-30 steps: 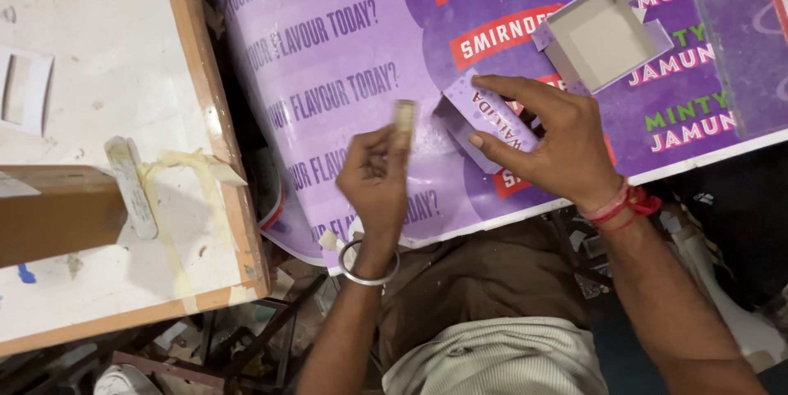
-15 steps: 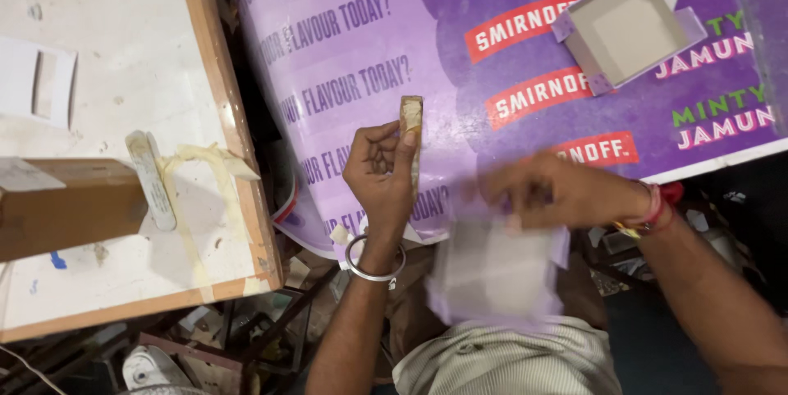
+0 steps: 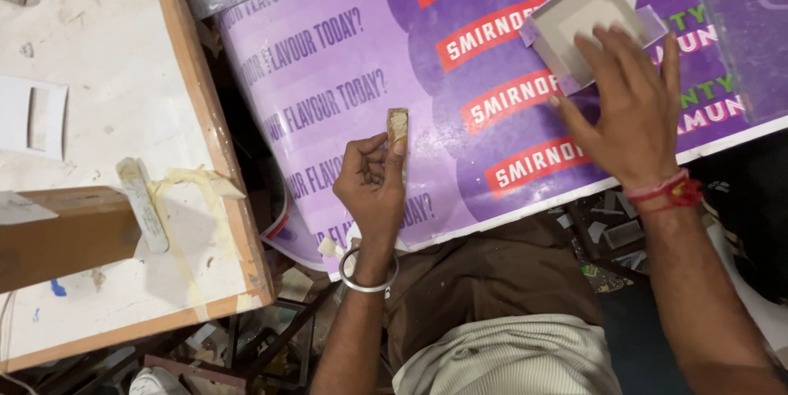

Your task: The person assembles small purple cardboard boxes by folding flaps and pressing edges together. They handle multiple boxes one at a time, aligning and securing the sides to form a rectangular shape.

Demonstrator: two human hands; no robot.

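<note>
Purple printed board (image 3: 369, 58) lies flat across the person's lap and fills most of the view; white edge along its near side. To the left stands a white-topped table (image 3: 90, 58) with a wooden rim, surface stained. On the table near its left edge: a brown cardboard block (image 3: 57, 235), with a pale flat stick (image 3: 144, 202) just beside it and strips of yellowish tape (image 3: 193, 181) alongside.

Small open tray-shaped box (image 3: 587, 21), grey-white inside, purple flaps, sits on the far right part of the board.

Right hand (image 3: 628, 107), red thread at the wrist, rests palm down with fingers spread; fingertips touch the near rim of the box. Not clenched, grasping nothing that can be seen.

Left hand (image 3: 373, 186), metal bangle (image 3: 367, 270) at the wrist, hovers over the near middle of the board. Thumb and fingers pinch a small tan flat stick (image 3: 398, 126), held upright, upper end smeared pale.
</note>
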